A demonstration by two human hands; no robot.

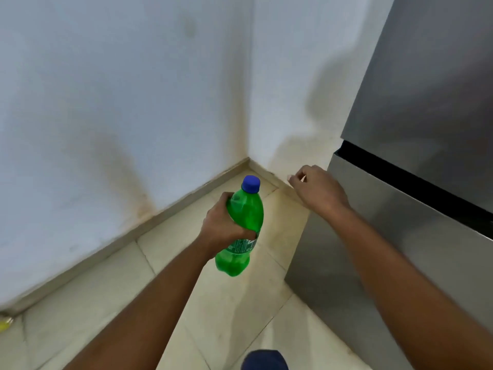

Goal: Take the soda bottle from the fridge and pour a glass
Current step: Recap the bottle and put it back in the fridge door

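A green soda bottle [244, 222] with a blue cap, upright and slightly tilted, is held around its middle by my left hand [221, 225], above the tiled floor. My right hand [317, 188] hovers beside the left edge of the grey fridge [416, 156], fingers loosely curled with nothing in them. Both fridge doors are closed, with a dark gap between the upper and lower door. No glass is in view.
White walls meet in a corner [249, 158] behind the bottle, stained near the skirting. Beige floor tiles [213, 303] lie below. A small yellow object [5, 323] sits at the far left by the wall. A dark blue shape [264, 360] shows at the bottom edge.
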